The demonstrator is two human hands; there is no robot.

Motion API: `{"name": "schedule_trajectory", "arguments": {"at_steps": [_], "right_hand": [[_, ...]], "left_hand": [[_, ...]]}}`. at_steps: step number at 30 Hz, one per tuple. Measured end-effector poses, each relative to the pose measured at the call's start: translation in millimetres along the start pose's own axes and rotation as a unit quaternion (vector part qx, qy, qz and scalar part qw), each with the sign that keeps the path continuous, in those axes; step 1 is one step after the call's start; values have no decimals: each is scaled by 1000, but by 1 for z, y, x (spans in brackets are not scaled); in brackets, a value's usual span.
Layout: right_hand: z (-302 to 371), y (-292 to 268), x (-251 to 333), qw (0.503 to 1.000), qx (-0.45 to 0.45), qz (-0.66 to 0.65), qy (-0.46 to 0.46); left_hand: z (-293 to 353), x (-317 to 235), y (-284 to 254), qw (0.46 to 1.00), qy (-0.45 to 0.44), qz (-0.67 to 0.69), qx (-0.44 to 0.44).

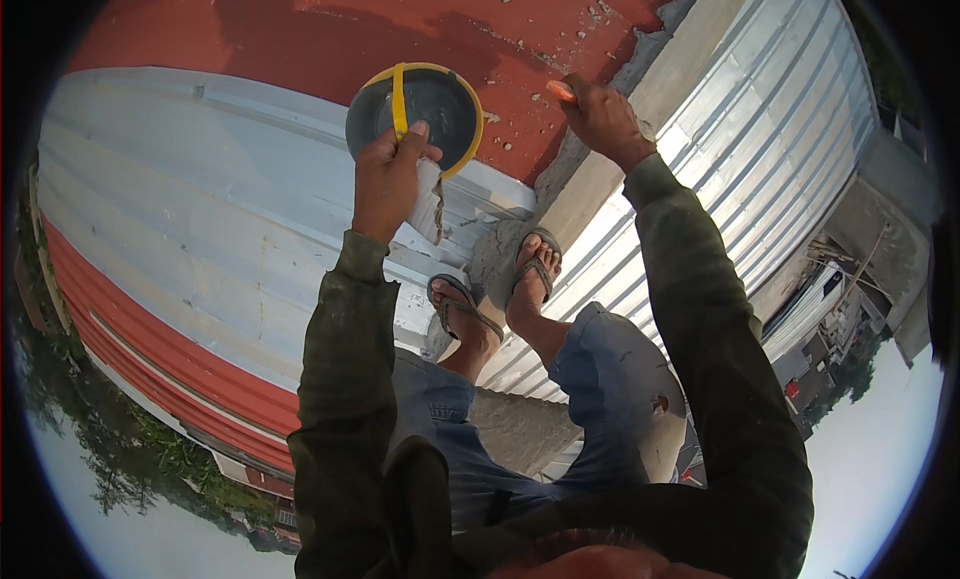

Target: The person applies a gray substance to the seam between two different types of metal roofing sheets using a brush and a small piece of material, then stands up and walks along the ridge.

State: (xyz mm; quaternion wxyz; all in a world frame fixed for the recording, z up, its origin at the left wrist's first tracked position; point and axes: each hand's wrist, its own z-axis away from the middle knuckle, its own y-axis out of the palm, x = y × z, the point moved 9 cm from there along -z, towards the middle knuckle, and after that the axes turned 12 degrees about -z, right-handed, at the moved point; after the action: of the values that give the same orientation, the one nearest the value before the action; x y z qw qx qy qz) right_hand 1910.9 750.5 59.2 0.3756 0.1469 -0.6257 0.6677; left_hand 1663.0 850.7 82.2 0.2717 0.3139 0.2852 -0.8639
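The left hand (385,179) grips the yellow handle of a dark bowl (415,114), fingers clenched around it, held over the white roof (200,209) near the red wall (330,24). To the right, the right hand (600,114) pinches an orange tool (560,91) against the concrete ledge (640,109).

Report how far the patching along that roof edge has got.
Done: grey mortar already lies on the ledge under the feet. In hand: the left hand holds a yellow-rimmed pan and a trowel blade; the right hand presses an orange-tipped tool at the broken red edge. Left: crumbled bits and rough edge remain.
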Motion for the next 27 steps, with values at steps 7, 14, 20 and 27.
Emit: {"name": "schedule_trajectory", "arguments": {"at_steps": [7,14,20,27], "right_hand": [[-32,-32,-3,996,-79,-7,37],[-36,-72,47,992,-125,-22,3],[-36,-96,112,943,-212,-215,-142],[-68,31,114,981,12,-182,-61]], "left_hand": [[-15,-5,20,998,43,-15,54],[-29,-13,14,991,106,-42,69],[-42,-12,-1,983,126,-95,97],[-56,16,-66,931,155,-281,-173]]}}
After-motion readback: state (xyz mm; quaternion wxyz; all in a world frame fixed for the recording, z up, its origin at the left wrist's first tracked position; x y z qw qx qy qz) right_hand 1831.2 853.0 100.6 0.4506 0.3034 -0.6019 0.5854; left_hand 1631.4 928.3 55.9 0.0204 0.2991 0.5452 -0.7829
